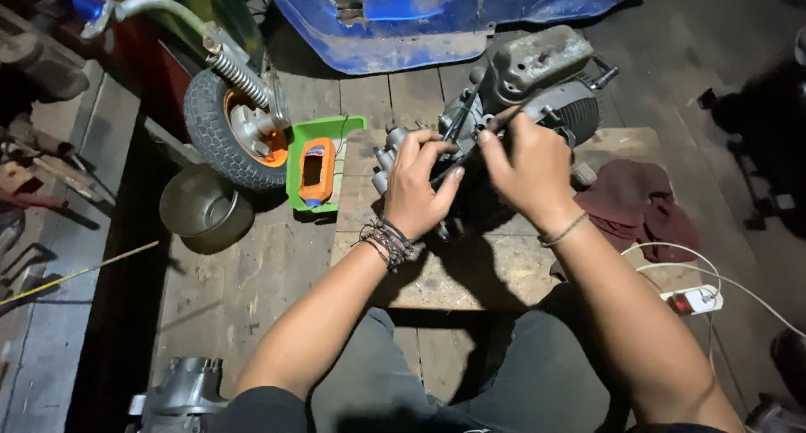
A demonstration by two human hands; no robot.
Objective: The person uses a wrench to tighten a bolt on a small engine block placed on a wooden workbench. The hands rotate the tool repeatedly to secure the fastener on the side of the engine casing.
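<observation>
together, left hand [417, 181] and right hand [525, 171] fingers curl closed on the engine [537, 76].

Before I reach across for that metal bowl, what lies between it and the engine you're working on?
In the head view, a green tray holding an orange bottle sits between the metal bowl and the engine, beside the small wheel.

A repair workshop — small scooter wheel [238, 129], engine block [537, 84], blue bodywork [420, 21] on plank floor [227, 290].

A small wheel [235, 135], green tray [336, 131], metal bowl [201, 206] and maroon rag [642, 206] lie nearby.
</observation>
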